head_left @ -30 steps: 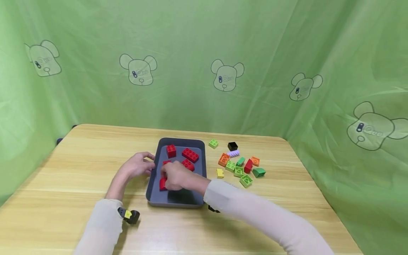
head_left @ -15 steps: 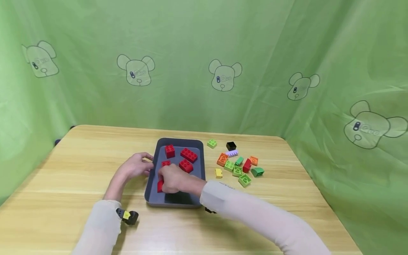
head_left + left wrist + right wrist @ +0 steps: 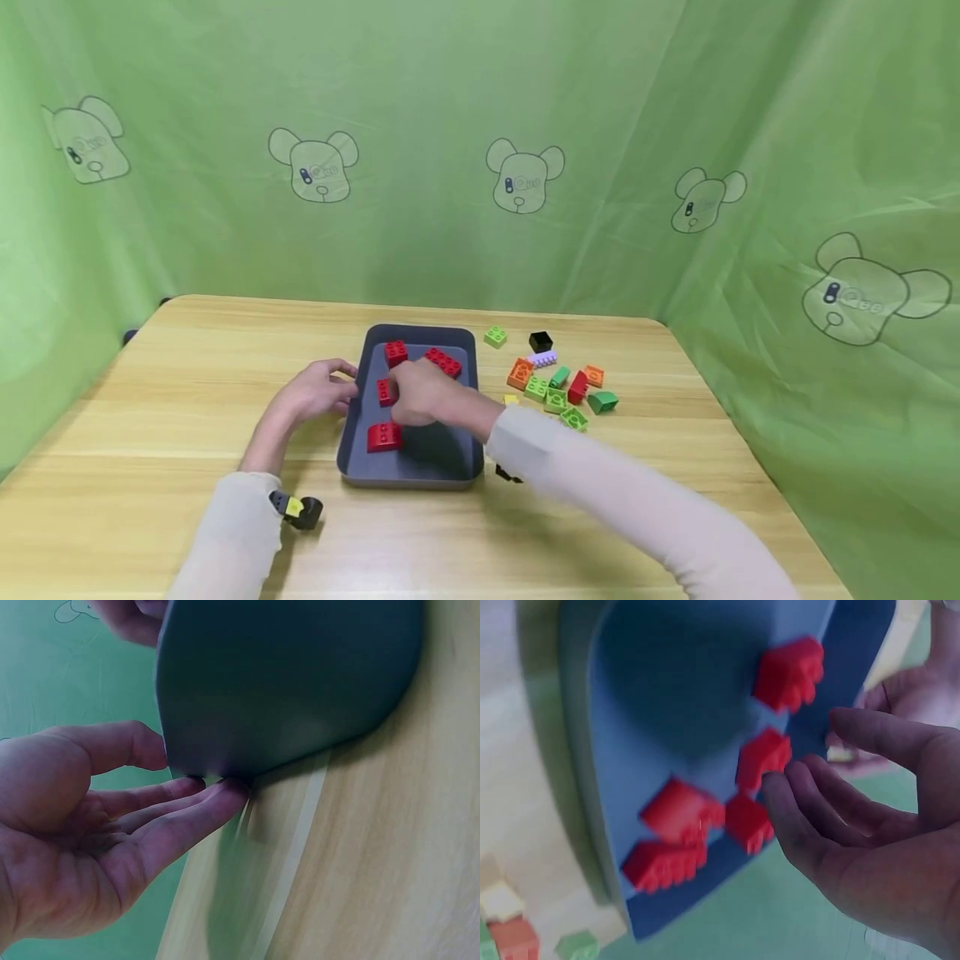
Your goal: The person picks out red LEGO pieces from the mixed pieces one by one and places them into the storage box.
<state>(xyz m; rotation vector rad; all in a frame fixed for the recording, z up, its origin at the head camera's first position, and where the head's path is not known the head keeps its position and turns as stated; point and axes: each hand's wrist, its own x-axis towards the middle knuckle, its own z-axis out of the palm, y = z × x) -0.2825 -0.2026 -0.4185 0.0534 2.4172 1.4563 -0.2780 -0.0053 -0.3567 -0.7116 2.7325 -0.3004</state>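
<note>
My left hand (image 3: pixel 322 390) touches the outside of the dark grey tray (image 3: pixel 408 483) at its left wall. In the left wrist view, its thumb meets the tray's rim and the straight fingers (image 3: pixel 187 825) touch the tray below. Over the tray's middle is my right hand (image 3: pixel 422 393), its fingers apart with nothing between them in the right wrist view. Its fingertips are close to a small red toy brick (image 3: pixel 763 757); contact cannot be told. A curved red brick (image 3: pixel 384 437) lies nearer the front. Behind are a red block (image 3: pixel 396 352) and a longer red brick (image 3: pixel 444 362).
Right of the tray lie loose bricks: a black one (image 3: pixel 540 342), a lilac one (image 3: pixel 543 359), an orange one (image 3: pixel 521 374), a red one (image 3: pixel 577 387), a dark green one (image 3: pixel 602 402) and several lime ones (image 3: pixel 495 337). A green curtain (image 3: pixel 420 233) surrounds the wooden table (image 3: pixel 225 358).
My right hand has left the curved red brick at the front and moved away from me and rightward. The curved brick and the middle brick have turned. My left hand stays at the tray.
</note>
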